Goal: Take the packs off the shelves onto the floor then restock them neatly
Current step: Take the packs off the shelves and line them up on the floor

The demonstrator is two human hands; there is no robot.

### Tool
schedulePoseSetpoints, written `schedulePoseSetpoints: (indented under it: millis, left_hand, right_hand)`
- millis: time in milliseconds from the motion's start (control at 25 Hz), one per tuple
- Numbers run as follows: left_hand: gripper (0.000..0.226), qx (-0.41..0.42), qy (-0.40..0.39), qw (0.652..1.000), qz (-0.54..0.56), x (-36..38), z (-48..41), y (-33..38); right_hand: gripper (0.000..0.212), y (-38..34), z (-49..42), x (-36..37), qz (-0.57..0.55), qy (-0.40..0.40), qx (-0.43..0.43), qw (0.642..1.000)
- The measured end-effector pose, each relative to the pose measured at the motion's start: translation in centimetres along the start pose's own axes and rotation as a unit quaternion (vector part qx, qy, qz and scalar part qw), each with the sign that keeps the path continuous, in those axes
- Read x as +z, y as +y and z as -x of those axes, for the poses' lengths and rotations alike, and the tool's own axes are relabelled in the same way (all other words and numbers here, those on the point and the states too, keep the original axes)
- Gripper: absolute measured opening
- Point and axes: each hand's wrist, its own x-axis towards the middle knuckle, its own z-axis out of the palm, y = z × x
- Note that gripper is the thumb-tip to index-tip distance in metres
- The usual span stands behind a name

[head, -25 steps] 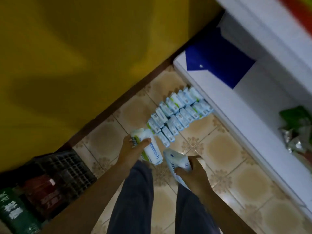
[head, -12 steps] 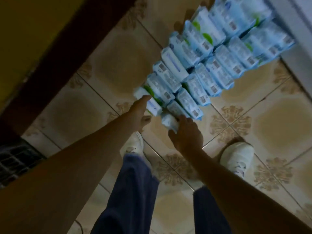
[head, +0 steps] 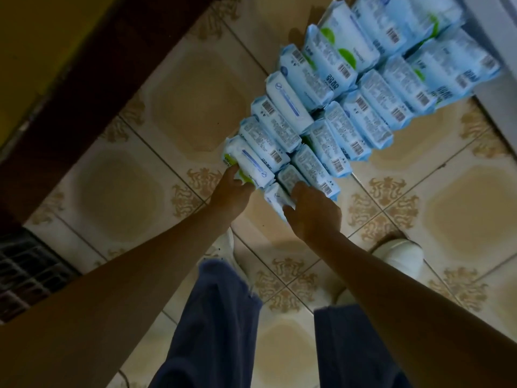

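Gripping white-green plastic pack [head: 247, 166] with left hand [head: 233, 193], pale-blue plastic pack [head: 275, 198] with right hand [head: 314, 214], fingers curled, at 6 o'clock end of pack rows [head: 363, 107].

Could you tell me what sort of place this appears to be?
Probably a small shop or stockroom: many identical barcoded packs are lined up in two rows on the tiled floor, beside a white shelf unit, with a dark crate at the left.

Pale blue packs [head: 361, 99]; beige patterned floor [head: 179, 107].
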Motion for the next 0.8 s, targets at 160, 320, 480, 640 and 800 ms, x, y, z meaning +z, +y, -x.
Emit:
schedulePoseSetpoints:
  millis: [160,320,480,640,800]
  left_hand:
    - [0.060,0.001,0.004,0.999,-0.038,-0.5,1.1,0.3]
    - [0.059,0.003,-0.017,0.998,-0.065,-0.6,2.8,0.7]
    - [0.062,-0.014,-0.020,0.993,-0.114,-0.1,5.1,1.0]
    - [0.065,-0.106,-0.031,0.991,-0.081,1.3,4.8,-0.6]
    - [0.047,-0.085,-0.003,0.993,0.077,4.2,3.2,-2.6]
  right_hand:
    - [0.031,1.4,1.3,-1.6,-0.012,-0.047,-0.017,0.999]
    - [0.032,3.5,3.0,-3.4,-0.021,-0.098,-0.010,0.995]
    - [0.034,4.7,5.0,-5.6,0.009,-0.115,-0.025,0.993]
    - [0.036,4.5,6.1,-3.0,-0.035,-0.173,0.000,0.984]
    - [0.063,3.9,4.5,3.3,-0.230,-0.209,0.142,0.940]
